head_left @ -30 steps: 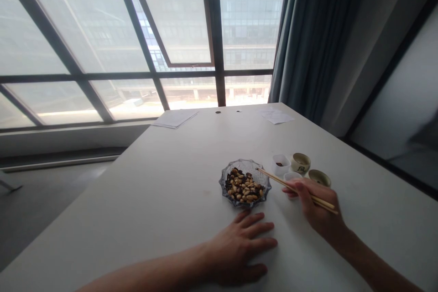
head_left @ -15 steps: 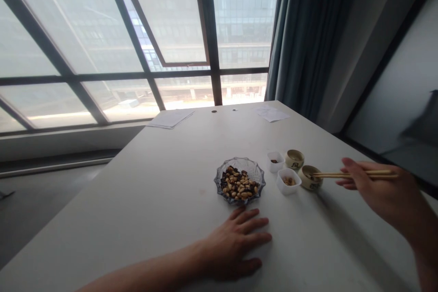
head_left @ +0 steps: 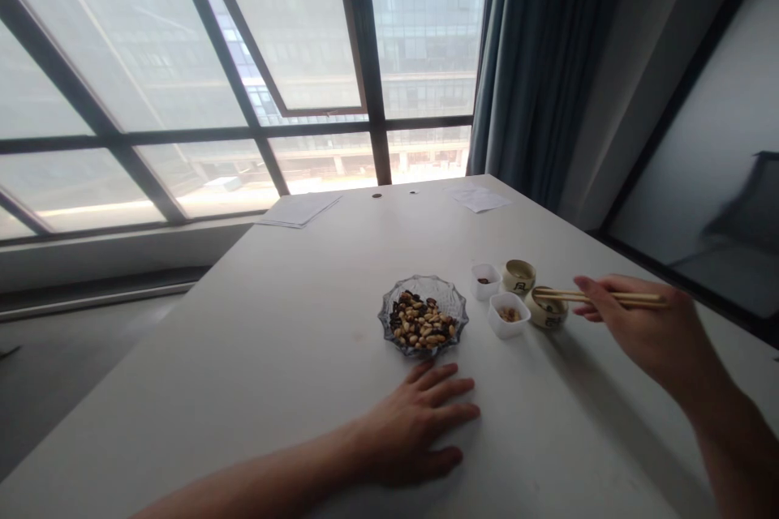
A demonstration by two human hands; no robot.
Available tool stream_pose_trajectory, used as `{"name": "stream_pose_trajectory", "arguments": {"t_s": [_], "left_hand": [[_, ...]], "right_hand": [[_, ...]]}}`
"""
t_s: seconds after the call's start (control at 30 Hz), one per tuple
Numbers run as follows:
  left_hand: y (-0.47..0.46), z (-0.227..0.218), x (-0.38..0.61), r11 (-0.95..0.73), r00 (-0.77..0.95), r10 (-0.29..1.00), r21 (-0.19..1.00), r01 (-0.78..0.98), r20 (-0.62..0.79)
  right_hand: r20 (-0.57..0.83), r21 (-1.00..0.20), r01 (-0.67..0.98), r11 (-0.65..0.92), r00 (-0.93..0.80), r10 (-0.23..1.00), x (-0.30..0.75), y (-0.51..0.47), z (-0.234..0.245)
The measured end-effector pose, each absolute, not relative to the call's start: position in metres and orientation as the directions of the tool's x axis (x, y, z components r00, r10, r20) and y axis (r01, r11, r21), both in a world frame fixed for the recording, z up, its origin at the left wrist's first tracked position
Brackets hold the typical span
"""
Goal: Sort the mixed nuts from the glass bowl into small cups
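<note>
My right hand (head_left: 639, 324) grips a pair of wooden chopsticks (head_left: 626, 298), whose tips reach over the rim of the nearer cream ceramic cup (head_left: 551, 318). Whether anything is between the tips is too small to tell. A second such cup (head_left: 519, 286) with a dark character stands just behind. To their left are two small white plastic cups: the nearer plastic cup (head_left: 508, 328) holds light brown bits, the farther plastic cup (head_left: 478, 288) a few dark ones. My left hand (head_left: 419, 426) lies flat, fingers spread, its fingertips close to the scalloped glass bowl (head_left: 449, 289) of mixed pale and dark nuts or beans (head_left: 424, 324).
All of this stands on a white table (head_left: 273, 357). Papers (head_left: 299, 209) lie at its far left corner, and another sheet (head_left: 480, 197) at the far right. Beyond are large windows (head_left: 304, 32) and a dark blue curtain (head_left: 523, 73).
My right hand and the chopsticks have moved left and slightly up, so the tips sit farther over the nearer ceramic cup. The whole view has shifted slightly; my left hand stays put on the table.
</note>
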State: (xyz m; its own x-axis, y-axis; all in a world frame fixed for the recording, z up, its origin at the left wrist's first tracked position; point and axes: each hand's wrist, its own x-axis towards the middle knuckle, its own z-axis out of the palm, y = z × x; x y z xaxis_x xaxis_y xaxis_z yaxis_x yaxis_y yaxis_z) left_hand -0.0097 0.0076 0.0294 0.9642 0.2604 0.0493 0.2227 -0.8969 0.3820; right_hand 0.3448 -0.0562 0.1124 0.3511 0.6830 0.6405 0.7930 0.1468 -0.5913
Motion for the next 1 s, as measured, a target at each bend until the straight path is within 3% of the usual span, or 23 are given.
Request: {"name": "stream_pose_trajectory", "arguments": {"t_s": [0.1,0.17,0.27,0.4,0.5,0.8,1.0], "left_hand": [[0.008,0.029,-0.010,-0.895,0.964,0.263,0.385,0.224,0.050],[0.007,0.029,-0.010,-0.893,0.963,0.267,0.388,0.228,0.047],[0.007,0.029,-0.009,-0.895,0.963,0.267,0.383,0.230,0.046],[0.008,0.028,-0.009,-0.897,0.963,0.266,0.376,0.231,0.043],[0.008,0.028,-0.008,-0.901,0.965,0.260,0.371,0.227,0.041],[0.008,0.025,-0.008,-0.910,0.964,0.256,0.351,0.218,0.065],[0.008,0.023,-0.009,-0.914,0.965,0.251,0.348,0.209,0.079]], "right_hand": [[0.631,-0.516,0.857,-0.014,0.391,0.670,0.339,-0.062,0.121],[0.674,-0.510,0.860,0.005,0.396,0.623,0.332,-0.065,0.127],[0.693,-0.588,0.790,0.174,0.381,0.612,0.314,-0.063,0.127],[0.601,-0.727,0.543,0.421,0.206,0.772,0.286,-0.048,0.104],[0.555,-0.774,0.410,0.482,0.072,0.829,0.268,-0.033,0.079],[0.422,-0.882,0.276,0.381,0.104,0.901,0.248,-0.004,0.046],[0.421,-0.889,0.262,0.375,0.152,0.894,0.245,0.000,0.038]]}}
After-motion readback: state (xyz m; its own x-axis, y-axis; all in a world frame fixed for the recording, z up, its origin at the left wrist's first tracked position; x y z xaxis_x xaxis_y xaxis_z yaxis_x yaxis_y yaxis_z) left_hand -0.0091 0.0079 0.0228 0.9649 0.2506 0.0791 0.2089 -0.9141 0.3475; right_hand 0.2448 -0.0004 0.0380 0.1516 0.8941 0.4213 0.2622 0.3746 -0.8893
